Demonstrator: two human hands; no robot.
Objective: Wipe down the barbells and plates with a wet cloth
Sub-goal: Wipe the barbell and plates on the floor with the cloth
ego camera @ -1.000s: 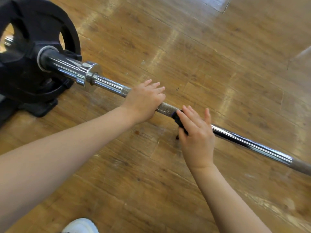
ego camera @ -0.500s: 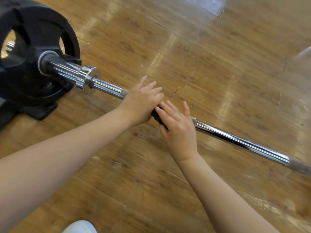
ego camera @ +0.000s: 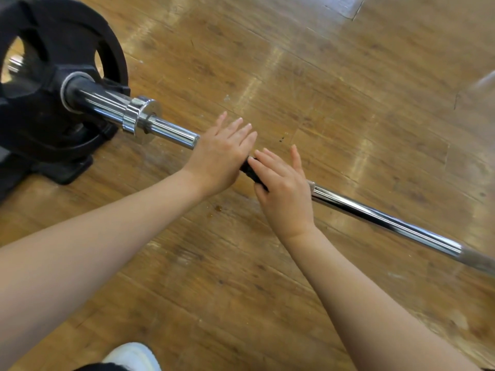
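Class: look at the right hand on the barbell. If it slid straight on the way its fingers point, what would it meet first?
The right hand points up and slightly left, across the bar. Beyond its fingertips lies only bare wooden floor, so the way looks free as far as the picture shows.

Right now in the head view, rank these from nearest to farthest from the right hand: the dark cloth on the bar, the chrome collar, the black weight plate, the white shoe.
From the right hand:
1. Dark cloth, under its fingers on the bar.
2. Chrome collar, up the bar to the left, beyond the left hand.
3. White shoe, bottom edge.
4. Black weight plate, far left end.
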